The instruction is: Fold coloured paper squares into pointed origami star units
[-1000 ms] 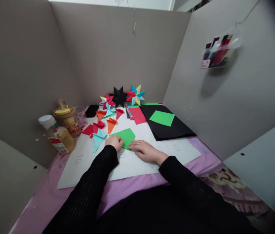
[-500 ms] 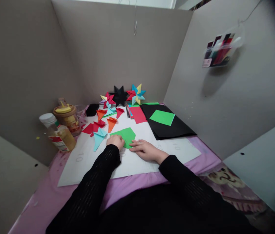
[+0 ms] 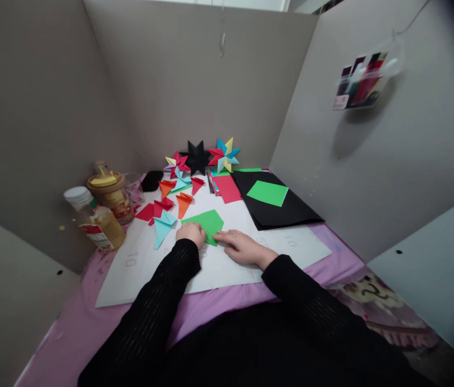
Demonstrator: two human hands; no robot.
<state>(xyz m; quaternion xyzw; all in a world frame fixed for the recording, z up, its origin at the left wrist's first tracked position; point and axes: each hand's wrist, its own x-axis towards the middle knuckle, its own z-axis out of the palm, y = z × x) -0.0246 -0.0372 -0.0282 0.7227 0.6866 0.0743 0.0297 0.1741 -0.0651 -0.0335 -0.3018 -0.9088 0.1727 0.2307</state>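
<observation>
A green sheet of folded paper (image 3: 211, 221) lies on the white board in front of me, with a pointed lower edge. My left hand (image 3: 192, 233) is closed, its curled fingers pressing on the left edge of the paper. My right hand (image 3: 245, 248) rests to the right with fingers stretched out, the fingertips touching the paper's lower right edge. Just left of my left hand is a light blue folded paper piece (image 3: 164, 228). An orange folded piece (image 3: 184, 203) and a red folded piece (image 3: 163, 207) lie a little farther back.
Paper stars (image 3: 197, 157) lean at the back wall. A black folder (image 3: 265, 217) bears a green sheet (image 3: 267, 193) on the right, beside a red sheet (image 3: 228, 189). Left stand a glue bottle (image 3: 103, 228) and a brown tub (image 3: 109, 199). A plastic pouch (image 3: 361, 80) hangs right.
My right hand's fingers have shifted slightly on the paper's right edge. My left hand and the green paper stay in nearly the same place.
</observation>
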